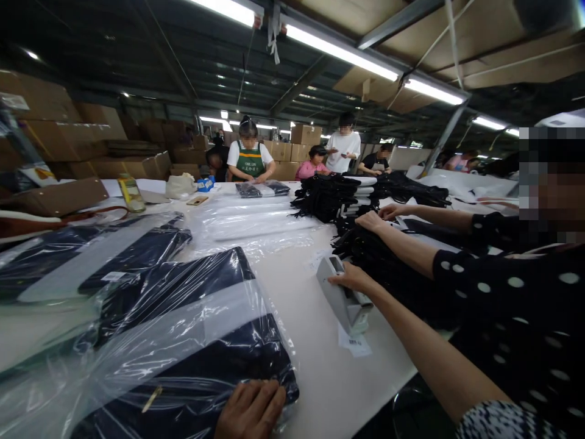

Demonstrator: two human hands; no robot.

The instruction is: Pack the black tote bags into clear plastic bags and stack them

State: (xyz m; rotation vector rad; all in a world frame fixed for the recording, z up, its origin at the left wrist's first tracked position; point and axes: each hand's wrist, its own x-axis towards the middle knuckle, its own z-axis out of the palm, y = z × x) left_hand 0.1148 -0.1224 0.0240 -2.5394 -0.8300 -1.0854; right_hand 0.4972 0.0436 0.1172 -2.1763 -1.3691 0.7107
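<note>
- Left hand [251, 410] lies on the bagged dark item [201, 366], bottom of frame; can't tell if it's gripping!
- Right hand [353, 279] clamped on the grey-white device [334, 296], right of centre!

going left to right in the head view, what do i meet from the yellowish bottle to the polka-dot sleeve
Yellowish bottle → whitish bundle → blue packet → left hand → right hand gripping a pale grey device → co-worker's polka-dot sleeve.
</note>
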